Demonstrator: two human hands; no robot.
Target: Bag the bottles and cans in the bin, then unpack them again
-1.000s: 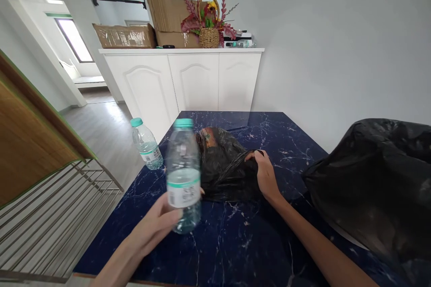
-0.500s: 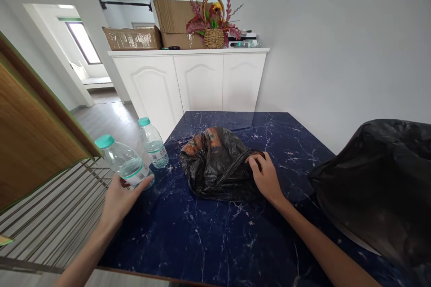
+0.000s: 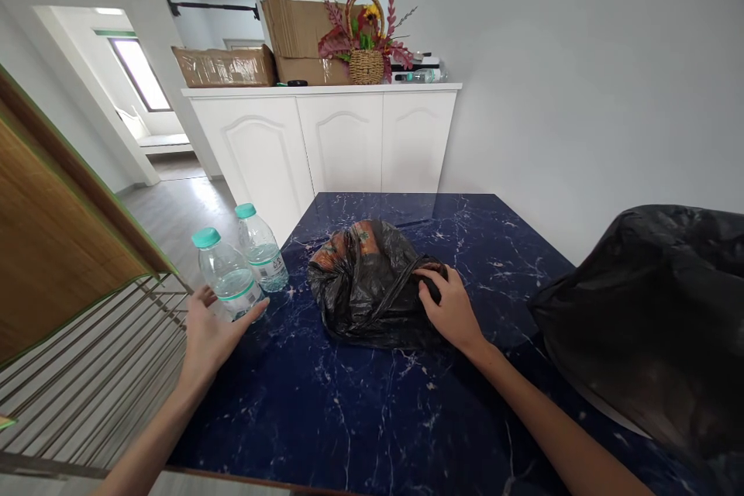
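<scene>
Two clear water bottles with turquoise caps stand upright at the left side of the blue marbled table [image 3: 302, 403]. The nearer bottle [image 3: 232, 271] is beside my left hand [image 3: 212, 333], whose thumb and fingers are spread apart around its lower part. The farther bottle [image 3: 261, 248] stands just behind it. A crumpled black plastic bag [image 3: 366, 294] lies mid-table, with something orange-brown showing through it. My right hand [image 3: 450, 306] has its fingers curled on the gathered right end of this bag, and the fingertips are partly hidden in its folds.
A large black plastic bag [image 3: 645, 310] covers something at the table's right. Along the left stand a wire rack [image 3: 116, 372] and a wooden panel [image 3: 58, 225]. Behind, a white cabinet [image 3: 342, 139] carries cardboard boxes [image 3: 226, 66] and a flower basket [image 3: 366, 66].
The nearer bottle has gone from tilted to upright, closer to the other bottle. My left hand's fingers have spread away from it. My right hand has shifted slightly left with the bag's end.
</scene>
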